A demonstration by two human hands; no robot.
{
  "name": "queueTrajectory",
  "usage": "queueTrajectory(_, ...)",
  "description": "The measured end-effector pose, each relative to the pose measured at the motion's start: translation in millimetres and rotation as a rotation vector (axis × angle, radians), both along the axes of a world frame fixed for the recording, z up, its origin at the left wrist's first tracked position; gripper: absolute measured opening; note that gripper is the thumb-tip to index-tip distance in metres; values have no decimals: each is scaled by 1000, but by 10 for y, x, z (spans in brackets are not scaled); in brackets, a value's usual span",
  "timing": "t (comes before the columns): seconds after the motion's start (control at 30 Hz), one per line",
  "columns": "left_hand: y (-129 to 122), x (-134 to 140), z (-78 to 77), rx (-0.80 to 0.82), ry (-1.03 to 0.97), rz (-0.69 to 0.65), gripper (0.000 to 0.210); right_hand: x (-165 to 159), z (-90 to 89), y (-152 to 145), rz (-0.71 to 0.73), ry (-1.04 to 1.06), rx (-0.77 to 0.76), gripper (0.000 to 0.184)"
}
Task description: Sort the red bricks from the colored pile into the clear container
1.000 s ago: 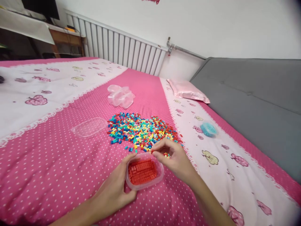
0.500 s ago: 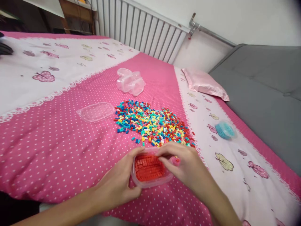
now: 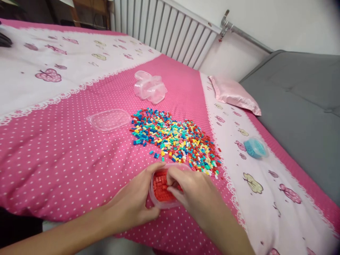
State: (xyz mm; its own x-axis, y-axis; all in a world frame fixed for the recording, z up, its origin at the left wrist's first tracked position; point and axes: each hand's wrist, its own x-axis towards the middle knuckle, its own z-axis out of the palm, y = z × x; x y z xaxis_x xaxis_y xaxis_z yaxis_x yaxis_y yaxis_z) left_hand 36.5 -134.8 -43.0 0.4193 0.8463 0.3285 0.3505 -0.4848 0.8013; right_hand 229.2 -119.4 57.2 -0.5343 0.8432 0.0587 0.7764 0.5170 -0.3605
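Note:
A clear plastic container [image 3: 156,202] rests at the near edge of the bed with red toy bricks [image 3: 160,187] packed in rows inside. My left hand [image 3: 138,198] grips its left side, thumb at the near wall and fingers along the far rim. Over the right part of the container, my right hand [image 3: 190,189] is closed, its fingertips pinched together down among the red bricks. Whatever lies between those fingertips is hidden. Just beyond the container spreads a heap of mixed coloured toy bricks [image 3: 172,134].
A clear lid [image 3: 108,120] lies left of the heap. Stacked clear containers [image 3: 150,88] stand behind it. A container of blue pieces [image 3: 255,147] sits at the right. Farther back are a pink pillow [image 3: 235,94], a grey headboard [image 3: 297,83] and a white radiator [image 3: 167,30].
My right hand has moved left, from the container's right rim to over the bricks inside. My left hand keeps its hold. The view has shifted slightly.

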Motion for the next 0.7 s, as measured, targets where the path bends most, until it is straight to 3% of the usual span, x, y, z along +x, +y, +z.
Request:
queueTrajectory(0.37,6,12,55,-55,-60,-47,99,-149,-125,33,87,-170,313,22)
queueTrajectory(0.7,9,15,5,-73,-61,-53,97,-164,-97,59,111,-245,260,22)
